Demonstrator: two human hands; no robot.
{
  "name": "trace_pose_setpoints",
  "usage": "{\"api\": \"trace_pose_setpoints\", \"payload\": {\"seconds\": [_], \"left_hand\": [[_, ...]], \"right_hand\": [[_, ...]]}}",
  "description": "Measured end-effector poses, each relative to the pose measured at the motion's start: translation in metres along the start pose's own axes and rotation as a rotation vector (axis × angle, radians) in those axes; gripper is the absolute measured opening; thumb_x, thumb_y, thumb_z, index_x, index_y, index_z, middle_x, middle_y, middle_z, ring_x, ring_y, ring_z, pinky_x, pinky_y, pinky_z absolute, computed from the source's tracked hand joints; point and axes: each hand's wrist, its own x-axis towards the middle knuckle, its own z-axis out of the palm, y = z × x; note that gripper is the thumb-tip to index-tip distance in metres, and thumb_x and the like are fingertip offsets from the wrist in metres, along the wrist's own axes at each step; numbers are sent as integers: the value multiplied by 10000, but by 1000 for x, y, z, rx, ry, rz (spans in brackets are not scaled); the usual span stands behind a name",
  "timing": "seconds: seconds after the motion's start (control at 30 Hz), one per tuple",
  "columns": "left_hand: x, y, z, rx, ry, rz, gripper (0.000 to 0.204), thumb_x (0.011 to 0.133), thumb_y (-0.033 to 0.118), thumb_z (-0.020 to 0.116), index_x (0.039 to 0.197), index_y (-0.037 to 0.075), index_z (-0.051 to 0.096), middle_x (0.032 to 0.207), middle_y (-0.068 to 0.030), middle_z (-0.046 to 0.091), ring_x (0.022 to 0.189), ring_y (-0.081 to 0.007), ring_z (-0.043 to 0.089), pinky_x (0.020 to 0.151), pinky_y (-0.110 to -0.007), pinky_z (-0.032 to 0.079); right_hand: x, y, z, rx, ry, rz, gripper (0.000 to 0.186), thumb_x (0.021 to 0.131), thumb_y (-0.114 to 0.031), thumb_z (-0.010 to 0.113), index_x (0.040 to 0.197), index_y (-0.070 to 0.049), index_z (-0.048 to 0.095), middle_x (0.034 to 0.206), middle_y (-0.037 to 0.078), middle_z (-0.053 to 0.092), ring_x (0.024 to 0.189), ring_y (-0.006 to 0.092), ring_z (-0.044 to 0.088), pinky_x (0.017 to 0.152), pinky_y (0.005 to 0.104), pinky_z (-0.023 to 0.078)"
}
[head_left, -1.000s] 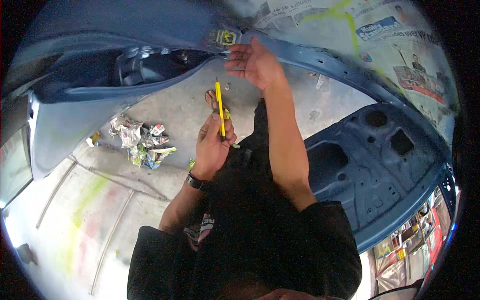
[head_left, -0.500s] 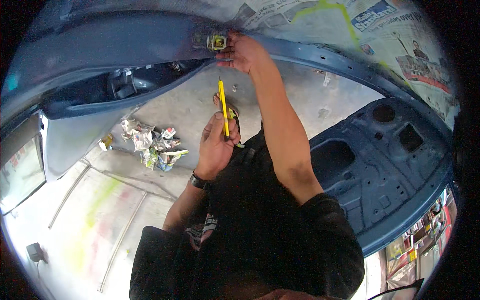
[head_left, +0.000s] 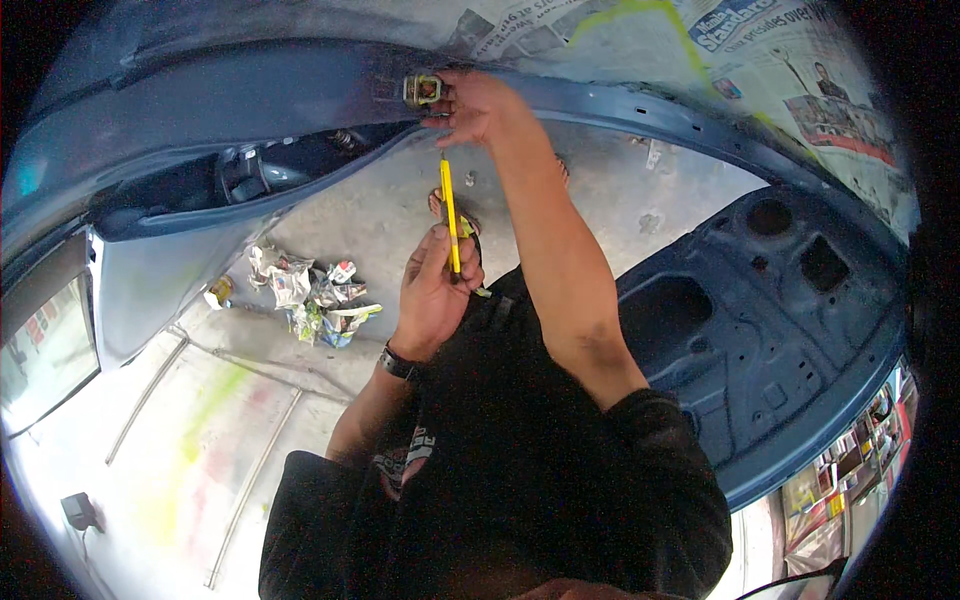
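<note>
Concrete floor (head_left: 370,215), seemingly crumpled paper scraps (head_left: 310,292)

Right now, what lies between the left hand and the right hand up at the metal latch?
In the head view, a yellow screwdriver held in the left hand points toward the right hand at the latch; beyond its tip, only bare concrete floor behind.

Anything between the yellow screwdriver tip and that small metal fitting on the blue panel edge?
Nothing visible. The yellow screwdriver in the left hand points up through open air toward the metal fitting; the right hand sits beside the fitting, touching it, not across the path.

Right fingers (head_left: 452,100) hide the latch's (head_left: 421,90) right side.
</note>
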Motion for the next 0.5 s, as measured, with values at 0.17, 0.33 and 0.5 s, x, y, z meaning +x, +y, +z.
{"api": "trace_pose_setpoints", "payload": {"seconds": [0.17, 0.33, 0.5], "left_hand": [[0, 0, -4, -22, -9, -2, 237, 992, 308, 479, 979, 75, 522, 761, 1, 423, 681, -103, 392, 588, -232, 344], [-6, 5, -5, -52, 51, 5, 221, 998, 287, 470, 984, 72, 521, 776, -3, 429, 693, -108, 394, 597, -234, 353], [-2, 5, -1, -54, -40, 6, 218, 996, 286, 475, 997, 73, 520, 779, -4, 434, 699, -110, 401, 606, -233, 362]], "right_hand": [[-8, -8, 14, -56, 120, -54, 252, 946, -317, 476, 1097, -155, 596, 1117, 42, 560, 1084, 341, 486, 1057, 689, 155], [-5, -5, 24, -72, 153, -64, 223, 939, -277, 497, 1092, -142, 585, 1135, 27, 545, 1075, 319, 489, 1055, 681, 177], [55, 17, -51, -417, 301, -424, 267, 945, -316, 483, 1152, -166, 557, 1020, 9, 601, 1066, 297, 494, 1046, 638, 228]]}}
